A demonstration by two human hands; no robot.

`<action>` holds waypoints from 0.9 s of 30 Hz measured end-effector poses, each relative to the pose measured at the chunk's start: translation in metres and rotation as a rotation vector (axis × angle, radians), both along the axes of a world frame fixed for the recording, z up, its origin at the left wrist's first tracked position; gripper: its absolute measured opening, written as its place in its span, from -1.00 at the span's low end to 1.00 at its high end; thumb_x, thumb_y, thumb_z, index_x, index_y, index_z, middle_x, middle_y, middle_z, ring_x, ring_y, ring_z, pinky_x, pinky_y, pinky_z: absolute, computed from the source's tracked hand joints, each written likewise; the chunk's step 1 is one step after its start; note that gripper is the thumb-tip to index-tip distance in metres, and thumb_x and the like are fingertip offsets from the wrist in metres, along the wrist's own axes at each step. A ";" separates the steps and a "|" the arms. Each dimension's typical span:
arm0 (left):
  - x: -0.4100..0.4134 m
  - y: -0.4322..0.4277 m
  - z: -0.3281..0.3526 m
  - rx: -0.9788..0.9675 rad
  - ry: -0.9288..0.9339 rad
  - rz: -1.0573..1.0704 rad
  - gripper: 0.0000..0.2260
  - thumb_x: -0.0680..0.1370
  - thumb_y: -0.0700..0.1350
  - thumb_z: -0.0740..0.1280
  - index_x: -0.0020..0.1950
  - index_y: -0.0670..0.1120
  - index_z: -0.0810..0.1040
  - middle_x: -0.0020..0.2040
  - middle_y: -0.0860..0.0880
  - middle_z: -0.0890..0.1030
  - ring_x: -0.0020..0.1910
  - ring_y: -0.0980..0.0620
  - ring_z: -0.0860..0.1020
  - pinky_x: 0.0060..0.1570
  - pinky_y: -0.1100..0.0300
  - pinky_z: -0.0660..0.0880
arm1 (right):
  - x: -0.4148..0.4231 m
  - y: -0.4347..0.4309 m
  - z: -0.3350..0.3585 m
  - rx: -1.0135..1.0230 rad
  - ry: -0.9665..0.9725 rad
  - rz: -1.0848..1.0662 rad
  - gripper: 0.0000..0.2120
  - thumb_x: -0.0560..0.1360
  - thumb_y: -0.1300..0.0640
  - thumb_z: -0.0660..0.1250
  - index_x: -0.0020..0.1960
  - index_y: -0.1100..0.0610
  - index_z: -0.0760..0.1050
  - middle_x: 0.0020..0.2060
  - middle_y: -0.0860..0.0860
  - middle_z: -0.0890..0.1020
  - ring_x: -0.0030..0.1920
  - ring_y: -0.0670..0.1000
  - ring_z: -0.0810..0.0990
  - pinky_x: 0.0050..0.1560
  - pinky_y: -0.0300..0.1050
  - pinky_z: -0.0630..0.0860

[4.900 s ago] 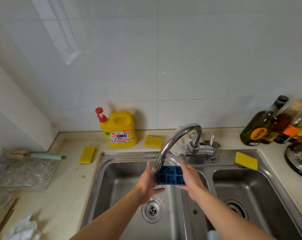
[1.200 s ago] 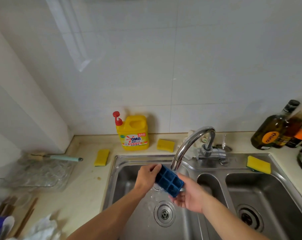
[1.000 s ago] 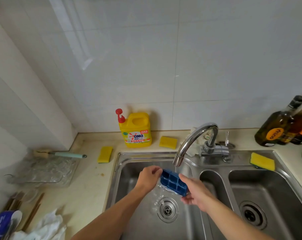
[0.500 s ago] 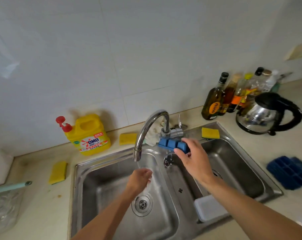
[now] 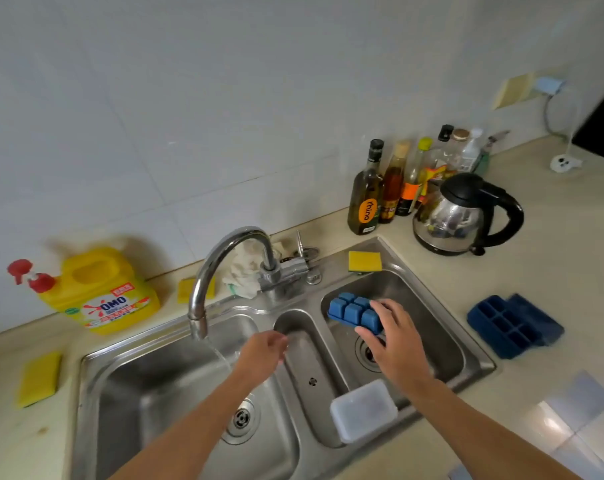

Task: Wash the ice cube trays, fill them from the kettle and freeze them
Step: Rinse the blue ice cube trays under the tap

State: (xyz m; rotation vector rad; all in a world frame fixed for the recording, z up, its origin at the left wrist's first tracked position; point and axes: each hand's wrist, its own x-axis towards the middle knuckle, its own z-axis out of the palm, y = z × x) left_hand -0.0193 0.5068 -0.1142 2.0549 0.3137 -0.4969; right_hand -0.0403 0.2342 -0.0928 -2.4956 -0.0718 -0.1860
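Two hands over sink: our R hand grips an upturned blue ice tray above its R basin, fingers curled on the tray's end; L hand beside tap stream, fingers loosely curled, empty. 2nd tray on counter nr kettle

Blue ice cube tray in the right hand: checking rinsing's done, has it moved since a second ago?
Yes. The blue plastic ice cube tray went right, from under the curved steel tap to over the right steel basin.
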 end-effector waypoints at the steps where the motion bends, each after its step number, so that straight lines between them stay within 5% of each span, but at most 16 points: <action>1: 0.003 -0.007 0.001 0.006 -0.006 0.020 -0.85 0.66 -0.11 0.31 -0.04 -0.08 0.64 -0.11 -0.22 0.72 -0.18 -0.17 0.66 -0.15 0.02 0.59 | 0.004 -0.009 0.002 0.021 -0.038 0.003 -0.45 0.58 -0.08 0.37 0.47 0.18 0.43 0.40 0.14 0.46 0.37 0.12 0.48 0.30 0.06 0.56; 7: 0.011 -0.076 -0.001 0.014 -0.014 0.084 -0.79 0.64 -0.17 0.28 -0.14 -0.17 0.63 -0.28 -0.13 0.61 -0.27 -0.04 0.56 -0.21 0.13 0.46 | 0.043 -0.059 0.039 0.247 -0.374 0.071 -0.46 0.59 -0.22 0.30 0.45 0.04 0.40 0.36 -0.01 0.44 0.35 -0.02 0.48 0.22 -0.19 0.55; 9: 0.011 -0.103 -0.001 0.038 -0.026 0.085 -0.80 0.63 -0.16 0.29 -0.11 -0.18 0.65 -0.21 -0.20 0.67 -0.26 -0.04 0.61 -0.21 0.14 0.50 | 0.043 -0.080 0.029 0.195 -0.329 0.088 -0.46 0.59 -0.24 0.27 0.45 0.04 0.39 0.35 -0.02 0.44 0.33 -0.05 0.47 0.22 -0.24 0.52; 14: 0.002 -0.144 0.003 0.114 -0.069 0.076 -0.84 0.64 -0.10 0.31 -0.05 -0.04 0.66 -0.17 -0.07 0.71 -0.16 -0.08 0.69 -0.11 0.03 0.62 | 0.015 -0.137 -0.030 -0.137 0.139 0.171 -0.43 0.63 -0.24 0.22 0.52 0.06 0.34 0.41 0.00 0.39 0.38 -0.01 0.42 0.31 -0.13 0.48; 22: -0.023 -0.177 0.015 0.164 -0.092 0.086 -0.86 0.65 -0.13 0.32 -0.07 0.08 0.56 -0.16 -0.05 0.70 -0.15 -0.11 0.70 -0.12 0.01 0.64 | 0.030 -0.139 -0.003 0.185 -0.209 0.189 -0.48 0.59 -0.17 0.31 0.44 0.09 0.42 0.34 0.02 0.47 0.27 -0.05 0.48 0.19 -0.17 0.51; 27: -0.026 -0.184 0.017 0.178 -0.085 0.062 -0.86 0.65 -0.12 0.31 -0.04 0.08 0.61 -0.17 0.01 0.69 -0.16 0.02 0.68 -0.06 0.12 0.65 | 0.009 -0.165 -0.056 -0.205 0.300 0.270 -0.51 0.62 -0.25 0.21 0.42 0.03 0.40 0.27 -0.04 0.47 0.17 -0.07 0.50 0.17 -0.18 0.52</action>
